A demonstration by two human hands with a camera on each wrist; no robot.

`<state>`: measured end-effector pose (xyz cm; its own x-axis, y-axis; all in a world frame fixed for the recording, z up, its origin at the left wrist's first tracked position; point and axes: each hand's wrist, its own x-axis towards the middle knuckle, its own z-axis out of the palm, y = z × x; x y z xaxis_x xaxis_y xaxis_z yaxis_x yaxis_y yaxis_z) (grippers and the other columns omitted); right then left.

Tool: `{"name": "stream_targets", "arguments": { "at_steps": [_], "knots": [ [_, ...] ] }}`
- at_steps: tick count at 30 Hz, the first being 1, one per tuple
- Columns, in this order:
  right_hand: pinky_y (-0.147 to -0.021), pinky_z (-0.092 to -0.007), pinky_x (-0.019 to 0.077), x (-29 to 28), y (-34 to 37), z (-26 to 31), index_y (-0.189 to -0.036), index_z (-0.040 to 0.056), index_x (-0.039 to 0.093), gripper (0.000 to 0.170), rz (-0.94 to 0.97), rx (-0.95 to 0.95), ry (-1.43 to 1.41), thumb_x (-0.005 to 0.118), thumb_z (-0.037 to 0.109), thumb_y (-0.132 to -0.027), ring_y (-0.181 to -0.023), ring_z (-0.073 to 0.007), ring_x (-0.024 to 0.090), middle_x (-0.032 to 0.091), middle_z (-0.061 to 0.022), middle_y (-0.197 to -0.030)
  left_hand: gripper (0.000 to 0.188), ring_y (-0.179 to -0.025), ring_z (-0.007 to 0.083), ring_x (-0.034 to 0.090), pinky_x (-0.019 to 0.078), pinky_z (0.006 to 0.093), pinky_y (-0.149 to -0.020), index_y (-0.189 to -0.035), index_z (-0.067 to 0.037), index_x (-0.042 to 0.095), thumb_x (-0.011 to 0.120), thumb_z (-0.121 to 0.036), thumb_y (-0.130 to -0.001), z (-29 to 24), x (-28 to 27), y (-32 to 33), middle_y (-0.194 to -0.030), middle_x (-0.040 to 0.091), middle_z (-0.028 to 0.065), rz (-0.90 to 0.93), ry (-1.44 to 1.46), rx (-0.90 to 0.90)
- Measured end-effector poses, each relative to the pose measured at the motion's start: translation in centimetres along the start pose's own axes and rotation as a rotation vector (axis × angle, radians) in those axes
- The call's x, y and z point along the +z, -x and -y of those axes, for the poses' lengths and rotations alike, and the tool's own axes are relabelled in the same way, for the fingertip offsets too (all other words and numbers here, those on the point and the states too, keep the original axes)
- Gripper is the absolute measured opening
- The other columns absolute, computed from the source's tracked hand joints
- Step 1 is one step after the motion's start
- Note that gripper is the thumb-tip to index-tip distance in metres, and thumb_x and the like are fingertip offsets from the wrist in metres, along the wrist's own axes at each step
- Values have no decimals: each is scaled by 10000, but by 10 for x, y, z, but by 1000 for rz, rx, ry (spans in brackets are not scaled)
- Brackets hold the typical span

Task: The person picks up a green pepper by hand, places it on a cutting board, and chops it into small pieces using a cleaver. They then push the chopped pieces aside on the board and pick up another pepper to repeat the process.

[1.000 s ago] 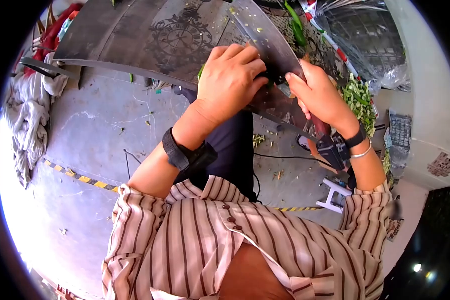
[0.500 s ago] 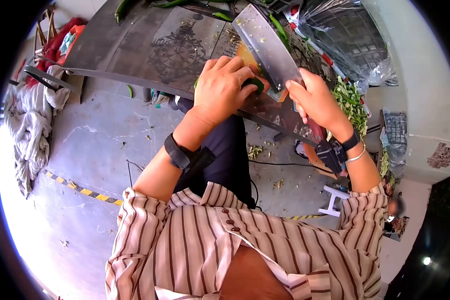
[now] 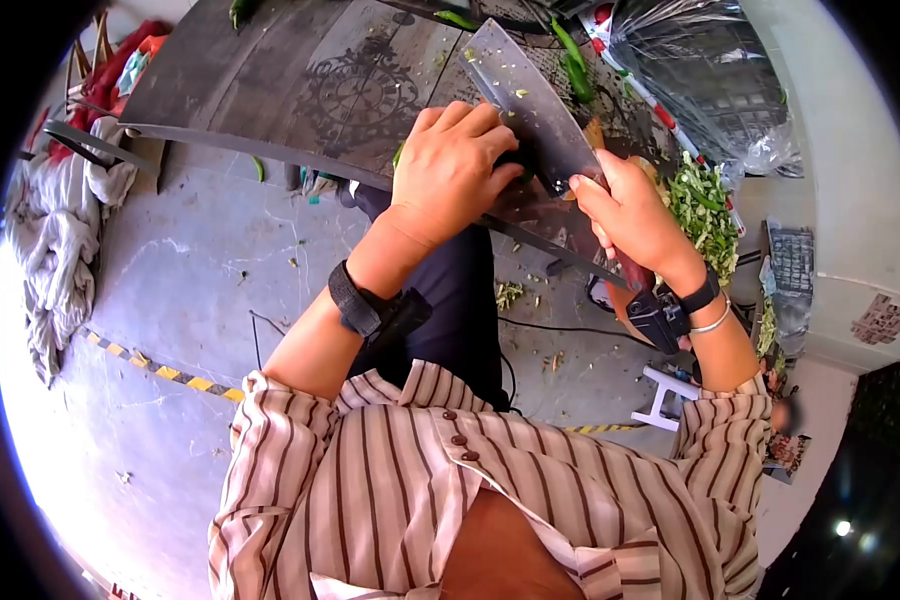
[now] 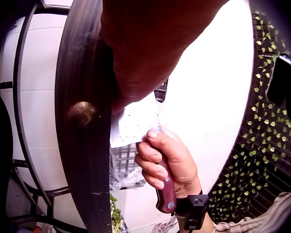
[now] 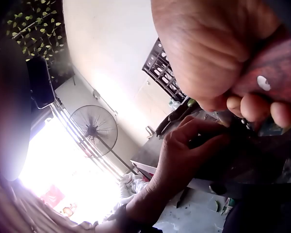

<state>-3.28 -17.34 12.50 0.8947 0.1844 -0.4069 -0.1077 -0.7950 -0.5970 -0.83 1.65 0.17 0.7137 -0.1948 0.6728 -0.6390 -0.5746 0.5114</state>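
In the head view my right hand (image 3: 640, 215) grips the red-brown handle of a broad cleaver (image 3: 535, 100); bits of green cling to its blade. The left wrist view shows the fingers of that right hand (image 4: 165, 160) wrapped round the handle (image 4: 168, 191). My left hand (image 3: 450, 170) lies knuckles up at the table edge, fingers bent over a green pepper, of which only a sliver (image 3: 398, 155) shows. Its fingertips are beside the blade, mostly hidden. In the right wrist view the left hand (image 5: 184, 150) is in shadow, thumb and fingers bent together.
The dark table (image 3: 240, 90) has a clock pattern. Whole green peppers (image 3: 575, 70) lie beyond the blade, and chopped green pieces (image 3: 700, 205) are heaped at the right. A plastic-wrapped crate (image 3: 700, 80) stands behind a red-and-white strip. On the floor is a white stool (image 3: 665, 397).
The cleaver swung away from my left fingers half a second ago, baring an orange patch and the dark green pepper; now its blade is back beside the fingers, covering most of that spot.
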Motion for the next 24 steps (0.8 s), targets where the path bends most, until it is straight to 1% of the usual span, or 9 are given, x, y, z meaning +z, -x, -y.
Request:
{"name": "stream_targets", "arguments": {
  "at_steps": [7,9,10,11,13,19,20,22,24],
  "knots": [
    [-382,-260,410,-3,-4,7,-1093,-36,500,256,44,47,20,522,195,-985,-407,-78,471,478,-2,-562,204,-885,192,570,427,328,-809,-862,-151,679,772,-263,-719,-1,-3,0,-904,601,-30,58,3,-24],
    [-382,-263,410,2,-9,10,-1073,-27,502,238,35,28,-25,512,195,-987,-402,-89,471,477,-5,-559,192,-891,193,575,428,331,-808,-849,-149,680,766,-268,-725,-1,-2,0,-906,606,-32,32,-5,-6],
    [-383,-265,410,7,-15,14,-1010,-14,498,202,-23,-29,-12,496,186,-987,-398,-96,473,480,-5,-557,192,-891,193,575,428,331,-808,-849,-149,680,766,-268,-725,-2,0,1,-906,606,-32,47,1,2],
    [-383,-268,412,6,-22,17,-944,-6,479,193,-1,-63,-3,489,183,-981,-397,-101,473,484,-10,-558,190,-895,195,577,430,335,-813,-849,-148,681,762,-269,-728,-1,2,0,-909,609,-30,40,-16,0],
    [-382,-274,416,7,-28,15,-909,-2,464,203,-36,-71,23,492,189,-974,-396,-106,472,489,-18,-564,188,-899,197,579,432,339,-818,-850,-147,682,757,-270,-730,1,1,0,-911,611,-29,39,-42,16],
    [-373,-282,419,9,-34,10,-899,-6,452,225,-5,-94,2,505,202,-964,-405,-110,475,496,-30,-569,197,-924,217,583,434,355,-849,-884,-143,691,751,-255,-733,4,3,0,-931,621,-18,31,-52,15],
    [-371,-281,421,8,-38,3,-961,-21,474,219,0,-113,-32,499,196,-959,-408,-108,474,493,-27,-567,217,-938,225,581,428,363,-864,-916,-143,701,751,-249,-734,7,3,1,-939,625,-13,18,-55,40],
    [-370,-280,422,6,-37,6,-1001,-28,482,225,5,-119,-18,496,192,-956,-408,-106,473,491,-24,-567,239,-951,233,578,421,371,-879,-949,-144,711,750,-244,-735,4,-11,0,-947,628,-8,6,-71,60],
    [-369,-280,423,6,-37,6,-1041,-34,489,240,5,-120,-15,492,188,-953,-408,-105,472,488,-21,-567,295,-982,239,565,401,381,-894,-1021,-146,723,741,-248,-745,3,-28,-1,-956,631,1,22,-148,-8]
  ]
}}
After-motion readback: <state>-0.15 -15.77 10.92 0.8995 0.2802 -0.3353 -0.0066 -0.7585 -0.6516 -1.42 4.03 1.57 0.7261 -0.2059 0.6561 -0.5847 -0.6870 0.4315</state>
